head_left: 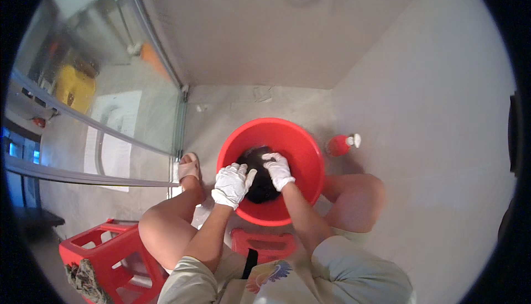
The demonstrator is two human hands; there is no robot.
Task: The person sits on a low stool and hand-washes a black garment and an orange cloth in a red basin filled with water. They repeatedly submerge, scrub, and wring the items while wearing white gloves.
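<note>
A red plastic basin [305, 146] stands on the floor between my knees. In it lies a black, furry-looking thing [262, 190]; I cannot tell exactly what it is. My left hand [232, 183], in a white glove, lies palm down across the basin's left side, its thumb spread and its fingertips at the black thing. My right hand [278, 170], gloved in white too, is inside the basin, its fingers bent against the top right of the black thing. Whether those fingers grip it is hidden.
A red pump bottle [340, 145] with a white head stands right of the basin, near the wall [427, 138]. Glass shower panels [137, 113] edge the left. A red plastic stool [103, 248] with a patterned cloth [85, 281] on it is at lower left.
</note>
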